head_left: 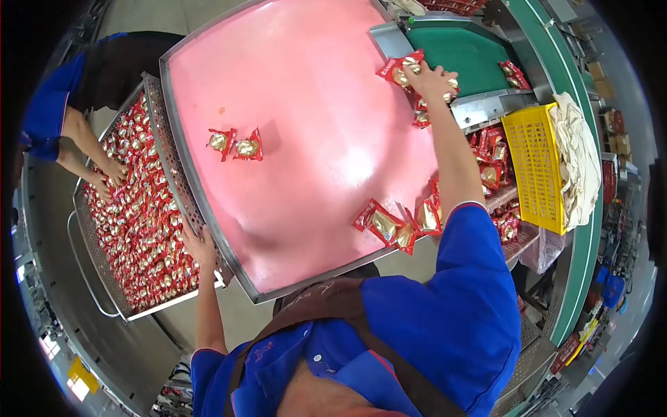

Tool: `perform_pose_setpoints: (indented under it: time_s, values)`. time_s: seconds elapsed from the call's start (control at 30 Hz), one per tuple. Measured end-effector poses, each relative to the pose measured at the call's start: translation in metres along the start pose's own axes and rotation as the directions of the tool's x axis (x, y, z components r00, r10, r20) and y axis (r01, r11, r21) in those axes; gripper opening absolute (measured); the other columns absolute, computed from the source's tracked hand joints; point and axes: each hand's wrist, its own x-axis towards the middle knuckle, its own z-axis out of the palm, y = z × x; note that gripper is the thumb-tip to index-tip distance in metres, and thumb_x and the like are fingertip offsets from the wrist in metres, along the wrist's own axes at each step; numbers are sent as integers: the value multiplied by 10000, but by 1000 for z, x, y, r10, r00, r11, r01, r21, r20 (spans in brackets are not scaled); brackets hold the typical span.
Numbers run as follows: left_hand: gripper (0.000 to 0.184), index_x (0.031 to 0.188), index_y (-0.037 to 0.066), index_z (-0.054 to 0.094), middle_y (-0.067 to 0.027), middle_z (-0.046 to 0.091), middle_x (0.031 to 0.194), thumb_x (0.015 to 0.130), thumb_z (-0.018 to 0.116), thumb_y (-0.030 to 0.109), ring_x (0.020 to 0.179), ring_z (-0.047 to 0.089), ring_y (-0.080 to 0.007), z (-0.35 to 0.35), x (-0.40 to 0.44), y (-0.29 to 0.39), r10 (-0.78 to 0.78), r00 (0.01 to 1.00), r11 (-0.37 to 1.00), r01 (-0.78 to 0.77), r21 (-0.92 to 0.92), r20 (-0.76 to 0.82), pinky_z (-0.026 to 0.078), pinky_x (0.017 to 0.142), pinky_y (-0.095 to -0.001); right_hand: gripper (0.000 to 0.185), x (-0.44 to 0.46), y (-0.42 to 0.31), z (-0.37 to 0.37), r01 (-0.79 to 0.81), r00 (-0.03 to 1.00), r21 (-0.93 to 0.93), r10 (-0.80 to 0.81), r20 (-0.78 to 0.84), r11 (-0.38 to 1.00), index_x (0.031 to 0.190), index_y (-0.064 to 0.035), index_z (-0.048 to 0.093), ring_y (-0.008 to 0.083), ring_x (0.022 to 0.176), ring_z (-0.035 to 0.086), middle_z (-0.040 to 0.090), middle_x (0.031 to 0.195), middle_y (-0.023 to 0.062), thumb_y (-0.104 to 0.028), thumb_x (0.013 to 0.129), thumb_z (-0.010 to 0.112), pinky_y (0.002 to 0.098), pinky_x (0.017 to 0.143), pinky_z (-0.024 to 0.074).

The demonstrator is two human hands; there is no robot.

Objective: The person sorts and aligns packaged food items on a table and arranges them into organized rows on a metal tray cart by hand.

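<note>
My right hand [432, 80] reaches to the table's far right corner, its fingers spread over several red and gold packets [403, 71] beside the green belt. My left hand [200, 244] lies with fingers apart at the near right edge of a metal tray [174, 153] full of such packets. Two packets [236, 144] rest on the left part of the pink table [313, 125]. More packets [386, 226] lie at its near right edge, partly behind my right arm.
A co-worker's hands [111, 174] are in the tray at the left. At the right stand a green belt [458, 59] with a packet on it, a yellow crate [535, 167] with cloth over its side, and bins of packets [490, 167] below.
</note>
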Motion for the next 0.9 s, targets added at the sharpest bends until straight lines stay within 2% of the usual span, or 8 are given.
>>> perform_pose_setpoints:
  time_s: [0.23,0.33,0.5,0.57,0.63,0.73,0.77,0.9]
  values:
    - [784,1605,118,342,-263,560,1282,897,679,142,1167,568,-445,0,2,-1,16,1000,999,-16,-49,16,465,1001,-504,750,-113,-61,65,139,972,408,-46,-230,902,1424,-313,624,497,1315,404,512,1445,179,-736,805,664,720,965,438]
    - [795,1609,112,328,-273,562,1294,895,676,143,1159,573,-449,4,2,-8,47,999,995,-45,-88,21,467,999,-509,754,-184,-99,65,111,994,646,-90,-66,755,1412,-305,631,497,1249,468,514,1438,216,-714,782,707,640,1025,451]
    - [818,1607,72,299,-301,523,1410,890,686,143,1228,552,-469,6,2,-13,79,997,994,-78,-72,12,451,1065,-507,650,-299,-152,72,480,861,509,-493,-121,714,1420,-259,605,451,1325,461,543,1411,212,-512,839,749,558,1077,459]
    - [822,1607,66,296,-301,518,1420,888,687,144,1248,542,-471,9,2,-21,85,996,989,-82,-120,20,442,1084,-509,534,-324,-152,64,474,843,801,-449,-295,364,1318,-169,662,443,1317,488,573,1355,229,-368,837,778,575,1059,452]
    - [824,1606,60,291,-296,517,1422,888,686,146,1259,529,-475,6,1,-20,67,997,993,-63,-99,31,429,1099,-516,457,-306,-113,64,654,755,579,-368,-543,487,1280,-128,659,410,1299,511,577,1340,232,-335,883,748,528,1065,465]
    - [837,1602,65,306,-313,513,1407,874,707,164,1278,512,-484,-3,1,-9,31,997,995,-23,-98,77,425,1093,-516,702,-236,-17,107,28,925,586,201,-322,810,1331,57,573,447,1125,622,612,1188,303,-400,835,767,499,987,511]
    - [835,1599,73,320,-312,495,1425,870,713,185,1302,496,-476,-1,0,-13,32,997,997,-27,-74,68,403,1105,-541,772,-223,5,99,-143,854,716,451,-260,683,1343,61,562,464,1095,625,624,1148,334,-467,817,761,534,949,523]
    - [817,1578,128,387,-268,407,1524,855,731,285,1427,396,-406,4,-4,-13,109,987,984,-90,154,-118,224,1173,-655,762,-203,36,112,-308,919,510,389,-58,804,1335,23,596,441,1119,619,615,1186,332,-497,802,755,530,980,510]
